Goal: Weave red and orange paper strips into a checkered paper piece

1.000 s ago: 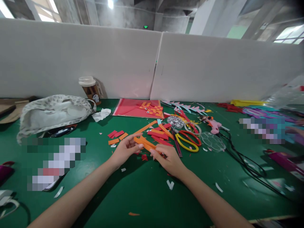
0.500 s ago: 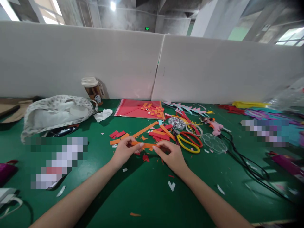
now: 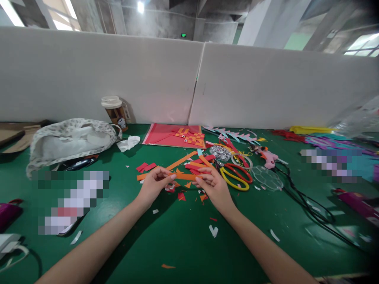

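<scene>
An orange paper strip (image 3: 186, 177) is stretched level between my two hands, above the green table. My left hand (image 3: 155, 184) pinches its left end between thumb and fingers. At the other end, my right hand (image 3: 214, 187) grips it the same way, its fingertips partly hidden. Red paper pieces (image 3: 145, 167) and more orange strips (image 3: 182, 161) lie just behind my hands. Small orange and red scraps (image 3: 181, 196) are scattered beneath them. To the right of my right hand rest scissors with yellow and orange handles (image 3: 237, 179).
A red sheet with an orange woven paper figure (image 3: 189, 136) lies at the back. A pink glue gun (image 3: 269, 157) with a black cord (image 3: 299, 197) is at the right. A lidded cup (image 3: 114, 112) and a patterned bag (image 3: 71, 142) stand left, before a white partition (image 3: 103, 71).
Both hands have kept hold of the orange strip. My right hand has shifted slightly and its fingers have spread, and more of the strip shows between the hands.
</scene>
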`<state>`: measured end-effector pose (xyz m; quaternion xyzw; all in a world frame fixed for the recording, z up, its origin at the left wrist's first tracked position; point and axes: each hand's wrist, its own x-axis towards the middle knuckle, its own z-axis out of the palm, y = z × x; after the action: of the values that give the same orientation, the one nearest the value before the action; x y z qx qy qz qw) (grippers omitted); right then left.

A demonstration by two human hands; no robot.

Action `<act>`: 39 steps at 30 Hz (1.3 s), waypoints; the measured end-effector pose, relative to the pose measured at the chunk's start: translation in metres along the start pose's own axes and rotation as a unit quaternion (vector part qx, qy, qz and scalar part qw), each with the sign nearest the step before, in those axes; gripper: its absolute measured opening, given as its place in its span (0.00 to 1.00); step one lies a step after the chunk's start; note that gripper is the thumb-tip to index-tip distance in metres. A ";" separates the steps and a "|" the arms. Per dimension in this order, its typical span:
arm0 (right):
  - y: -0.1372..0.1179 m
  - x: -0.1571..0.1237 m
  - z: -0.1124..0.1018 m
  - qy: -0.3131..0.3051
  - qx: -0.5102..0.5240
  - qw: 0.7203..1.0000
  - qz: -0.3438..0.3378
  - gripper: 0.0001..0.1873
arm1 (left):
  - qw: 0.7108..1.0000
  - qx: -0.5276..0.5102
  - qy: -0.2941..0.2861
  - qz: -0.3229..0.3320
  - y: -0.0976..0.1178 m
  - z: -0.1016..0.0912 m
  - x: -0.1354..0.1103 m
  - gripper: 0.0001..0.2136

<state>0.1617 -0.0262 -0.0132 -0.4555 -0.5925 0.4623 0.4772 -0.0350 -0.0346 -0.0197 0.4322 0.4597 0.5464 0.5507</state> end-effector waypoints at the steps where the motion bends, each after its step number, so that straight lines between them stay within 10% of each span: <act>1: 0.000 0.000 0.000 0.004 -0.010 1.000 -0.003 0.15 | 1.000 0.000 0.000 0.001 -0.001 0.000 0.000 0.14; 39: 0.003 0.003 -0.007 0.086 -0.004 0.996 -0.019 0.17 | 0.999 0.034 0.011 -0.001 -0.005 -0.006 0.003 0.13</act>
<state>0.1682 -0.0216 -0.0149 -0.4840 -0.5595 0.4101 0.5334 -0.0402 -0.0323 -0.0257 0.4443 0.4847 0.5346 0.5309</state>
